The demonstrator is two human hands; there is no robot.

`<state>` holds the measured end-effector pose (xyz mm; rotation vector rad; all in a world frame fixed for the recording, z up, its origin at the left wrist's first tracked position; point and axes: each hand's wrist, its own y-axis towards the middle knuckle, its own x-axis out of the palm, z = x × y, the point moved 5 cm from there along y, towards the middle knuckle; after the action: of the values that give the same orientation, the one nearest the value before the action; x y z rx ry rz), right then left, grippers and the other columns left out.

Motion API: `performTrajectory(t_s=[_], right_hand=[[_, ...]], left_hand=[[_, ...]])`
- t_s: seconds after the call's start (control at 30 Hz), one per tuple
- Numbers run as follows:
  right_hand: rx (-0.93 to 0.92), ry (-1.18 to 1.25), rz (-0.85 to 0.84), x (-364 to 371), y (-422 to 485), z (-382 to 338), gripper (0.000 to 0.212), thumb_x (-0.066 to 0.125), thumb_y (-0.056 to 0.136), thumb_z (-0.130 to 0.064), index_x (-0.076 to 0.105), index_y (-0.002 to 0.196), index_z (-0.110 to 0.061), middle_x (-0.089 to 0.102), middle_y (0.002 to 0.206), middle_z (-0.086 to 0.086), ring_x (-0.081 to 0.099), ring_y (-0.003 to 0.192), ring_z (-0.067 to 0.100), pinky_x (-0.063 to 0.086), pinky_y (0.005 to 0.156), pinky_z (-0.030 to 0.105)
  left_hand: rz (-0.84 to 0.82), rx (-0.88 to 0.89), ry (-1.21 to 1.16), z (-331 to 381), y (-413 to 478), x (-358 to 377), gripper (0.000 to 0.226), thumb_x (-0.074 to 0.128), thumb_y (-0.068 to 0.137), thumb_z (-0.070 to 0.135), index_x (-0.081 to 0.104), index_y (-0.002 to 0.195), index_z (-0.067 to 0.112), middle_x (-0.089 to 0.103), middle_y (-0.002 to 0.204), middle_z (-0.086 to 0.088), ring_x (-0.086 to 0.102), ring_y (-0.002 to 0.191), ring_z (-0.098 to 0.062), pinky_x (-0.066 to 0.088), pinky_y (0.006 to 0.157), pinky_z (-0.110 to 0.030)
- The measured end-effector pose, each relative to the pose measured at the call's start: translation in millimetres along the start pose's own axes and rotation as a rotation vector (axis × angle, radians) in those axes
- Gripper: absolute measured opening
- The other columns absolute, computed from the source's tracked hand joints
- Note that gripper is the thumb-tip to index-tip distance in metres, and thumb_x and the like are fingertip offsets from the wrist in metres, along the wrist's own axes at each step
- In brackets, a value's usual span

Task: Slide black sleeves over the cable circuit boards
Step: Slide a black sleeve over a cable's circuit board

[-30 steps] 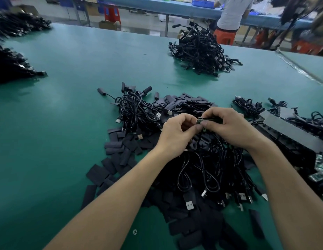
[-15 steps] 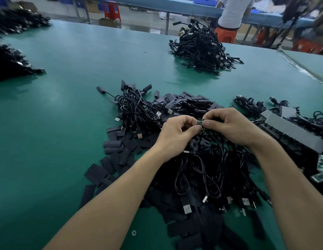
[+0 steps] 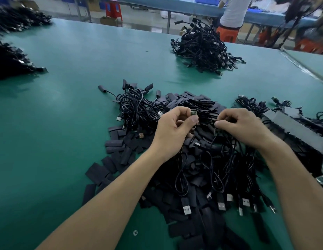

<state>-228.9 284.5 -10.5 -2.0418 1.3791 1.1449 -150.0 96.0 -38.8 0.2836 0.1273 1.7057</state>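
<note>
My left hand (image 3: 175,127) pinches a small green circuit board (image 3: 247,112) between thumb and forefinger, held upright above the pile. My right hand (image 3: 241,125) is a hand's width to the right, its fingers curled, pinching something dark that I cannot make out. Just below its thumb a second small circuit board (image 3: 217,132) hangs on a black cable. Under both hands lies a heap of black USB cables (image 3: 220,170). Flat black sleeves (image 3: 121,147) are scattered left of it and stacked behind the hands (image 3: 196,101).
A tangled bundle of cables (image 3: 135,107) lies left of my hands. Another cable pile (image 3: 204,47) sits at the back, more piles at the far left (image 3: 11,58). A grey tray (image 3: 294,127) stands to the right. A person (image 3: 232,13) works at the far bench.
My hands were together on one small board and have pulled apart. The left hand keeps the board and has lifted slightly; the right hand has moved right.
</note>
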Motion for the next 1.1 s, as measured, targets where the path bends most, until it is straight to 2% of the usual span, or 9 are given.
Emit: performTrajectory(t_s=[0.07, 0.17, 0.3, 0.37, 0.5, 0.6, 0.73, 0.87, 1.1], right_hand=[[0.056, -0.145, 0.101, 0.2, -1.8, 5.9, 0.011, 0.067, 0.08, -0.039, 0.066, 0.071, -0.034, 0.063, 0.066, -0.011, 0.061, 0.077, 0.011, 0.035, 0.082, 0.041], [0.109, -0.378, 0.157, 5.0, -0.2, 7.4, 0.015, 0.065, 0.083, -0.042, 0.063, 0.069, -0.035, 0.061, 0.075, -0.017, 0.056, 0.091, 0.016, 0.02, 0.078, 0.039], [0.194, -0.538, 0.159, 4.1, 3.4, 1.5, 0.009, 0.064, 0.087, -0.04, 0.069, 0.094, -0.037, 0.061, 0.102, -0.004, 0.052, 0.104, 0.02, 0.022, 0.084, 0.039], [0.085, -0.479, 0.192, 3.8, 2.8, -17.5, 0.019, 0.065, 0.089, -0.036, 0.069, 0.107, -0.034, 0.061, 0.107, -0.002, 0.053, 0.105, 0.02, 0.03, 0.09, 0.037], [-0.222, -0.154, -0.09, 28.2, -16.1, -75.9, 0.036, 0.059, 0.085, -0.056, 0.065, 0.113, -0.035, 0.058, 0.104, -0.015, 0.054, 0.097, 0.003, 0.042, 0.084, 0.023], [-0.238, -0.283, -0.262, 53.0, -34.1, -84.0, 0.05, 0.057, 0.079, -0.065, 0.058, 0.123, -0.04, 0.056, 0.109, -0.015, 0.05, 0.106, 0.009, 0.042, 0.093, 0.035], [-0.233, -0.366, -0.137, 49.7, -46.2, -69.1, 0.024, 0.062, 0.089, -0.036, 0.06, 0.111, -0.047, 0.048, 0.107, -0.018, 0.042, 0.111, 0.009, 0.026, 0.096, 0.036], [-0.181, -0.424, -0.046, 32.1, -48.8, -52.1, 0.047, 0.057, 0.088, -0.005, 0.062, 0.106, -0.048, 0.049, 0.106, -0.019, 0.038, 0.107, 0.006, 0.018, 0.09, 0.031], [0.078, -0.583, -0.068, 19.3, -27.7, -36.1, 0.048, 0.054, 0.089, -0.008, 0.059, 0.117, -0.046, 0.053, 0.111, -0.01, 0.047, 0.118, 0.015, 0.023, 0.092, 0.038]], left_hand=[[-0.006, 0.034, 0.028, 7.0, -1.4, -5.3, 0.014, 0.064, 0.096, 0.011, 0.058, 0.088, 0.021, 0.068, 0.083, -0.005, 0.068, 0.067, -0.016, 0.055, 0.057, -0.027], [-0.038, 0.036, 0.086, 13.8, -3.1, -18.7, 0.015, 0.063, 0.097, 0.014, 0.057, 0.088, 0.023, 0.067, 0.087, -0.009, 0.071, 0.059, -0.023, 0.053, 0.05, -0.028], [-0.033, 0.023, 0.17, 7.7, -10.2, -36.6, 0.013, 0.064, 0.097, 0.014, 0.059, 0.09, 0.023, 0.068, 0.083, -0.002, 0.066, 0.047, -0.022, 0.05, 0.042, -0.025], [-0.003, -0.007, 0.174, -1.2, -14.6, -42.8, 0.012, 0.064, 0.097, 0.014, 0.06, 0.09, 0.022, 0.068, 0.086, -0.007, 0.064, 0.045, -0.021, 0.05, 0.041, -0.025], [0.025, -0.012, 0.177, -7.2, -15.8, -45.9, 0.02, 0.066, 0.095, 0.015, 0.059, 0.086, 0.03, 0.07, 0.08, -0.002, 0.064, 0.043, -0.02, 0.048, 0.039, -0.025], [0.026, 0.003, 0.187, -4.3, -15.1, -45.8, 0.023, 0.067, 0.095, 0.015, 0.059, 0.083, 0.034, 0.07, 0.077, 0.002, 0.063, 0.041, -0.018, 0.047, 0.039, -0.024], [0.005, -0.01, 0.19, -5.3, -17.3, -46.1, 0.019, 0.066, 0.095, 0.016, 0.059, 0.085, 0.031, 0.07, 0.08, 0.004, 0.063, 0.042, -0.019, 0.047, 0.039, -0.023], [-0.001, -0.021, 0.188, -6.6, -17.1, -46.8, 0.015, 0.066, 0.096, 0.016, 0.059, 0.087, 0.027, 0.07, 0.081, 0.003, 0.063, 0.043, -0.02, 0.048, 0.041, -0.024], [0.002, -0.038, 0.192, -9.8, -15.3, -48.5, 0.021, 0.066, 0.095, 0.015, 0.06, 0.083, 0.031, 0.07, 0.08, 0.001, 0.063, 0.044, -0.019, 0.049, 0.042, -0.024]])
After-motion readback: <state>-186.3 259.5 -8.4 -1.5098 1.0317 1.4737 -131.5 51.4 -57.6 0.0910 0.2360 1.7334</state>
